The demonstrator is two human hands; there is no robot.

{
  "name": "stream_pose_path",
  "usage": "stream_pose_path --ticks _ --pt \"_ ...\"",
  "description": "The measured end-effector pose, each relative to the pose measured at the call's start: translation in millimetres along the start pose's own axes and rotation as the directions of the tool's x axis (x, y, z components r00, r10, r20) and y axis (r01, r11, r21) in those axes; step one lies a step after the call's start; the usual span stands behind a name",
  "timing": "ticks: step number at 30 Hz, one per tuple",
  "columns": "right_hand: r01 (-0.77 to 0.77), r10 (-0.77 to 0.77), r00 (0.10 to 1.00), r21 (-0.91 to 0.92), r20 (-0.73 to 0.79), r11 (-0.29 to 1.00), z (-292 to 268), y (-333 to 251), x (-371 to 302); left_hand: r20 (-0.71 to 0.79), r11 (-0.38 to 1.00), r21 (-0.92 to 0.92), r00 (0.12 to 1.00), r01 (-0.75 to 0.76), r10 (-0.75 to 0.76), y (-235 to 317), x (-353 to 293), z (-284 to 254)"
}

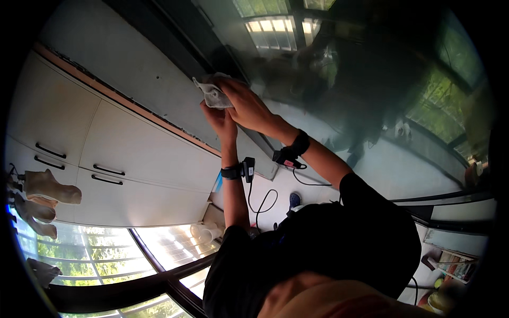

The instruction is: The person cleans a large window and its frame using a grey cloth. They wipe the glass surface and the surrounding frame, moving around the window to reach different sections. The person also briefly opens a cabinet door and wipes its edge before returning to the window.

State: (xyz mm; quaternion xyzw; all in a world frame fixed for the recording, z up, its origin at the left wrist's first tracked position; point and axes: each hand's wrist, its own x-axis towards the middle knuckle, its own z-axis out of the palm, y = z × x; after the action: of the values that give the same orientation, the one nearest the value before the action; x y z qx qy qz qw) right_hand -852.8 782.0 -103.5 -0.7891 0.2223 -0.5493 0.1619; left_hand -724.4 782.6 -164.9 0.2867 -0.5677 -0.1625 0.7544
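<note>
A crumpled grey cloth (216, 96) is bunched between my two hands in the upper middle, beside the dark frame of a large glass panel (328, 90). My right hand (250, 106) grips the cloth from above, its fingers curled over it. Just below, my left hand (221, 121) is closed at the cloth's lower edge, with its fingertips partly hidden. Both forearms reach up from the lower edge, and each wrist wears a black strap with a small cabled device.
White cabinets (143, 140) with black handles stand at the left under a pale ledge (116, 63). Socks (50, 188) hang at the far left, near a barred window (95, 254). Black cables (262, 204) dangle from my wrists. A rack of items (456, 265) stands lower right.
</note>
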Motion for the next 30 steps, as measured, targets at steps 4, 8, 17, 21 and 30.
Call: stream_pose_path --ticks 4,8,17,21,30 --pt "0.129 -0.124 0.982 0.024 -0.139 0.991 -60 -36 8 0.085 0.992 -0.021 0.988 -0.124 0.126 53 36 49" --pt "0.226 -0.251 0.925 -0.117 -0.284 0.967 -145 -68 0 0.203 0.977 -0.039 0.956 -0.210 0.213 125 50 127" --pt "0.164 -0.280 0.740 -0.239 -0.612 0.957 -336 -116 -121 0.366 0.795 -0.222 0.707 -0.565 0.605 234 -41 343" --pt "0.093 -0.382 0.682 -0.444 -0.624 0.891 -422 -112 -182 0.293 0.722 -0.292 0.660 -0.627 0.692 274 -98 430" --pt "-0.668 -0.355 0.458 -0.579 -0.815 0.468 -509 -116 -360 0.376 0.704 -0.553 0.621 -0.445 0.688 300 -227 531"
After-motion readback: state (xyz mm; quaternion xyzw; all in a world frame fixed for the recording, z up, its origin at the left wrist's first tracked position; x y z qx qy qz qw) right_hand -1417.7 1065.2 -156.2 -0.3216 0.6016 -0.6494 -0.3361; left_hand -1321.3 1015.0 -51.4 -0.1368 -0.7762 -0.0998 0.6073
